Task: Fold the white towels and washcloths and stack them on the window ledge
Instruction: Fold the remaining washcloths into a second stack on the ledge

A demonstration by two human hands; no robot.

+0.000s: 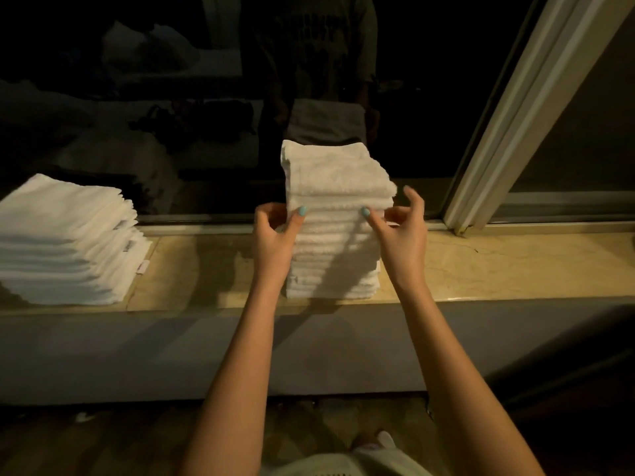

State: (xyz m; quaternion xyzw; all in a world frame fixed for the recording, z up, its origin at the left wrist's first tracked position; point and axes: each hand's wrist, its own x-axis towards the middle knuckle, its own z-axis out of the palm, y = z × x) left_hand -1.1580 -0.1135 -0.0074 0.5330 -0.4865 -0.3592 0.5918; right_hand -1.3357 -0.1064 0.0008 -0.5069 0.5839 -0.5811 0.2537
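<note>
A tall stack of folded white washcloths (pixel 335 187) stands on the marble window ledge (pixel 481 266), in the middle of the view. My left hand (pixel 275 235) grips the stack's left side about halfway up, thumb on the front. My right hand (pixel 398 231) pinches the right side at the same height, thumb on the front face and the other fingers curved apart from the cloth. A wider, lower stack of folded white towels (pixel 65 238) sits on the ledge at the far left.
Dark window glass (pixel 429 97) rises directly behind the ledge and reflects the room. A pale window frame post (pixel 515 111) slants down to the ledge at the right. Below the ledge is a grey wall, then wooden floor.
</note>
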